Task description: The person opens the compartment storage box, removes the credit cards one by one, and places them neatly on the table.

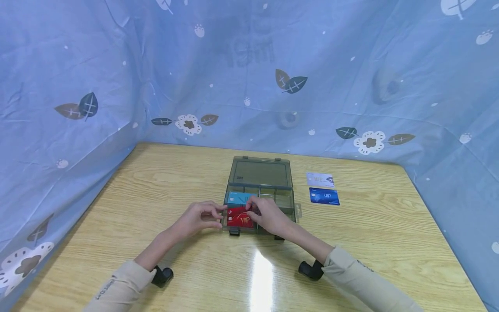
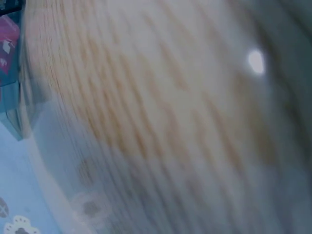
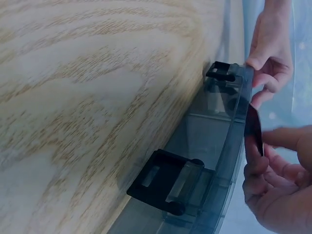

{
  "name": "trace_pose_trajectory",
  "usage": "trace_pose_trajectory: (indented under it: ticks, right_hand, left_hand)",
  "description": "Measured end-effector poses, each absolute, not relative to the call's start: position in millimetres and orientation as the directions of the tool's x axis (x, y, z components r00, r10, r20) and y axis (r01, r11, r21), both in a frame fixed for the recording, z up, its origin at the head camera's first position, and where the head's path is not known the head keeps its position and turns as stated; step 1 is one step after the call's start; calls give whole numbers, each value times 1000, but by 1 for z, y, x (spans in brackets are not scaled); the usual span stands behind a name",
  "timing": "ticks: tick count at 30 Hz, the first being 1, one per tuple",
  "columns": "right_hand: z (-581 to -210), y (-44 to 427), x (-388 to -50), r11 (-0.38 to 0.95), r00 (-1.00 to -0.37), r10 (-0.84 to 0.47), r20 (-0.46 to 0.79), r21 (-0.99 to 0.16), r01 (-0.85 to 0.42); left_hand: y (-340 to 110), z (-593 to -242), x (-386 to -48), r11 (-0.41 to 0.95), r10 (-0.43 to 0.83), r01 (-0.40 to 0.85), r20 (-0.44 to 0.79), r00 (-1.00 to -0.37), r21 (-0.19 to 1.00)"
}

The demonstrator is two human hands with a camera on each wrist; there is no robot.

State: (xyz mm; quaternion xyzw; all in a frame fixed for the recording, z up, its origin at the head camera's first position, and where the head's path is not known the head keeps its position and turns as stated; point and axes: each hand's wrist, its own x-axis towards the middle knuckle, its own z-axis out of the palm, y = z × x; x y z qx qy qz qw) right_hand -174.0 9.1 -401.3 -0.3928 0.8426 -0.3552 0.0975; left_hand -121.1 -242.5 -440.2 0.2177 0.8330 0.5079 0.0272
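A smoky clear divided plastic box (image 1: 293,200) lies on the table with its lid (image 1: 260,172) folded back. My right hand (image 1: 269,215) pinches a red VIP card (image 1: 238,217) by its right end, over the front left compartment. The right wrist view shows the card edge-on and tilted, between thumb and fingers. A light blue card (image 1: 238,198) lies in the back left compartment. My left hand (image 1: 199,217) rests at the box's left side, fingers bent loosely and spread, thumb by the front corner. The left wrist view does not show that hand.
To the box's right, a silvery white VIP card (image 1: 319,179) and a dark blue VIP card (image 1: 324,196) lie flat on the wooden table (image 1: 370,242). Black latches (image 3: 170,183) stick out from the box's front. Blue patterned cloth (image 1: 234,86) surrounds the table behind and at both sides.
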Motion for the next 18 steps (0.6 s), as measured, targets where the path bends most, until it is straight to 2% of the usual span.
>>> trace_pose_trajectory:
  ticks: [5, 13, 18]
  right_hand:
    - [-400, 7, -173, 431, -681, -727, 92, -710, -556]
    - [-405, 8, -175, 381, -726, -688, 16, -843, -380]
    - [-406, 8, -176, 399, -752, -659, -15, -854, -333]
  left_hand:
    - [-242, -440, -121, 375, 390, 311, 156, -908, 873]
    - [-242, -439, -122, 393, 383, 306, 148, -912, 867]
    - [-242, -439, -121, 392, 383, 310, 153, -911, 866]
